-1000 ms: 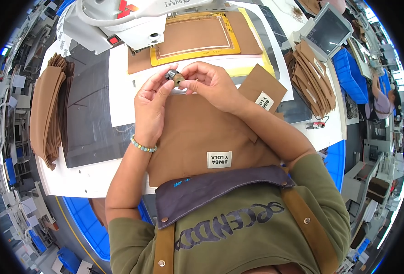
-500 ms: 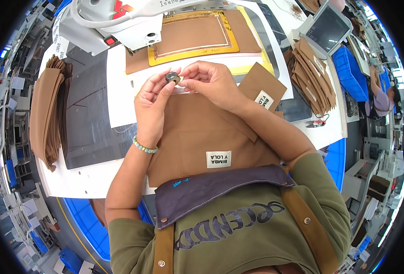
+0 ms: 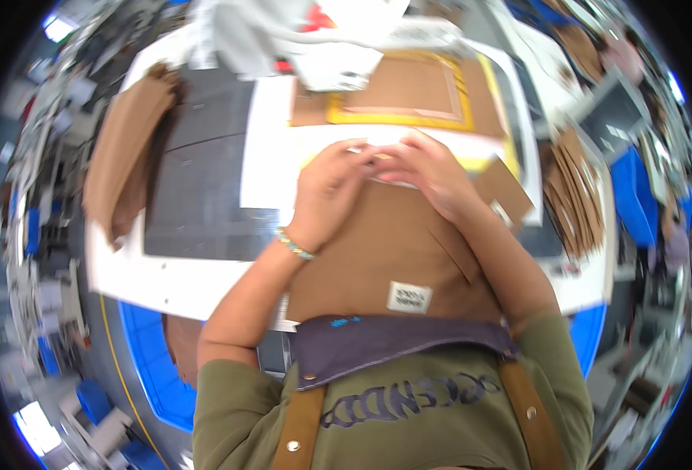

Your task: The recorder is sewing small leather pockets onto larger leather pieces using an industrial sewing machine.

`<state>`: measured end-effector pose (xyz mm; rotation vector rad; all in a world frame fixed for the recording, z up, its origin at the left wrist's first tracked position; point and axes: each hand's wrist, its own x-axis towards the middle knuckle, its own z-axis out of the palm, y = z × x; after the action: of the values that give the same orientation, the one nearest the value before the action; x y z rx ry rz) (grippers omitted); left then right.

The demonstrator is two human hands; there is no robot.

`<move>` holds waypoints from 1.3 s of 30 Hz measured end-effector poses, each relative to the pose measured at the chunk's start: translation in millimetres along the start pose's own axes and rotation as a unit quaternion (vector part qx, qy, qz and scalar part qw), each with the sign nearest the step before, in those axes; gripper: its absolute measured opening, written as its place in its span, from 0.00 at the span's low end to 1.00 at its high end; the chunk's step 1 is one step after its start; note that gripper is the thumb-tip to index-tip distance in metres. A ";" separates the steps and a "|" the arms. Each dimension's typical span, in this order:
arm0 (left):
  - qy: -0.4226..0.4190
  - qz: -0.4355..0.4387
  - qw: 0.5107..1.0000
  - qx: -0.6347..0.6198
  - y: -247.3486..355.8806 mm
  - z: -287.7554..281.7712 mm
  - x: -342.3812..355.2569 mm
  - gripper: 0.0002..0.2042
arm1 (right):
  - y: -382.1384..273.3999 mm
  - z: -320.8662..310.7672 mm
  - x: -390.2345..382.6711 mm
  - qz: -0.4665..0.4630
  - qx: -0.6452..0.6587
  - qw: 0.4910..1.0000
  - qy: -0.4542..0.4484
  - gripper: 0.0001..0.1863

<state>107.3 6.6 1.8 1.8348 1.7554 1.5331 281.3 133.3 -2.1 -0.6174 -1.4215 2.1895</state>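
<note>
- Fingers of the left hand (image 3: 329, 184) and right hand (image 3: 436, 172) are bent and come together, tips close or touching; blur hides whether they grip anything, so I cannot tell, nor which way any small piece between them would point.
- Well left of the fingers, a stack of brown fabric pieces (image 3: 123, 157) runs lengthwise away from the wearer.
- Between that stack and the fingers, a dark grey plate (image 3: 201, 157), then a white sheet (image 3: 264, 168).
- Beyond the fingers, a white machine head (image 3: 338, 63), smeared and cut off at the top, bears a red mark.
- Also beyond them, a yellow frame (image 3: 401, 123) on brown fabric, long side crosswise.
- Just nearer than the fingers, a brown fabric panel (image 3: 377, 243), its visible long axis left to right; forearms and apron cover its edges.
- On its near part, a white label (image 3: 409, 297), its dark print too blurred to read.
- Right of the fingers, a smaller brown piece (image 3: 510, 186) lies slanted, its label partly hidden by the forearm.
- Farther right, another brown stack (image 3: 573, 196).
</note>
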 end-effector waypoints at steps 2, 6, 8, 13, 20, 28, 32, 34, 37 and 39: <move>0.010 0.013 1.000 -0.020 1.2 -1.3 0.7 0.16 | -1.3 1.1 0.4 -0.003 0.020 1.000 0.000 0.10; 0.022 -0.076 0.986 -0.147 3.5 0.9 0.4 0.10 | 0.8 7.9 -2.5 -0.023 -0.052 0.998 0.009 0.08; 0.034 -0.109 0.977 -0.179 3.9 3.0 -1.6 0.06 | 1.9 13.9 -6.9 -0.087 -0.109 0.990 -0.011 0.05; 0.045 -0.145 0.977 -0.152 0.5 9.0 -4.7 0.13 | -9.3 21.3 -13.4 -0.249 -0.393 0.884 -0.047 0.02; 0.009 -0.165 0.962 -0.217 -12.5 6.5 -4.0 0.16 | -3.1 17.5 -12.2 -0.252 -0.300 0.917 -0.077 0.05; -0.032 -0.205 0.936 -0.284 -6.2 -2.0 1.5 0.14 | -2.2 2.0 -1.7 -0.053 0.032 0.995 -0.078 0.07; -0.032 -0.236 0.901 -0.361 -7.2 0.3 -0.2 0.13 | 0.4 -1.6 -0.6 0.001 0.110 0.989 -0.097 0.07; -0.031 -0.242 0.894 -0.376 -8.6 0.9 -0.7 0.13 | 0.8 -3.0 -0.6 0.003 0.143 0.983 -0.118 0.07; -0.027 -0.247 0.883 -0.398 -9.4 2.2 -1.8 0.13 | 2.3 -2.5 -0.8 0.020 0.177 0.975 -0.131 0.07; 0.000 -0.262 0.859 -0.439 -9.0 3.6 -2.9 0.13 | 3.6 -2.1 -1.0 0.029 0.178 0.976 -0.123 0.07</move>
<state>104.9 8.7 -7.8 0.8218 1.0772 1.6544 282.9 132.8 -6.1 -0.2692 -1.0875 2.5540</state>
